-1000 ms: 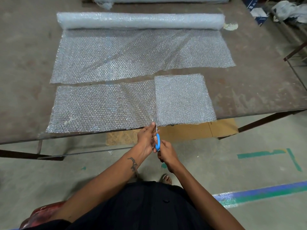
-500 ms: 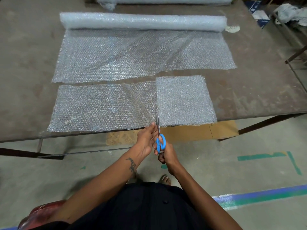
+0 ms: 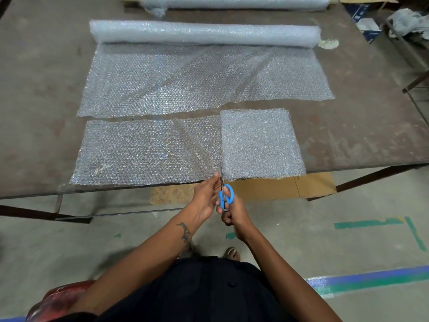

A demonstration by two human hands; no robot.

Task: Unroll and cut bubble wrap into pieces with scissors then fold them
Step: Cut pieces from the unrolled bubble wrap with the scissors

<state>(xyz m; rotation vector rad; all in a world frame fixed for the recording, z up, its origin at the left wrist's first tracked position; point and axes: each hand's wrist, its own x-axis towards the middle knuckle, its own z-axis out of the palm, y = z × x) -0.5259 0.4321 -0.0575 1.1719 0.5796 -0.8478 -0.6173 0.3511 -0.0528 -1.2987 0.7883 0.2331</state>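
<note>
At the near edge of the desk (image 3: 34,112), the right hand (image 3: 234,212) has its grip clamped on blue-handled scissors (image 3: 224,194), whose blades enter the near edge of a cut strip of bubble wrap (image 3: 144,152). The left hand (image 3: 205,197) pinches that strip just left of the blades. To the right lies a thicker square piece (image 3: 260,145). Farther off, the unrolled sheet (image 3: 199,82) runs back to its roll (image 3: 204,33). A second roll (image 3: 234,1) lies beyond.

Worn metal table (image 3: 41,94); cardboard sheet (image 3: 278,185) on floor beneath; green tape (image 3: 369,223) (floor marking); blue box (image 3: 365,18) beyond table.
</note>
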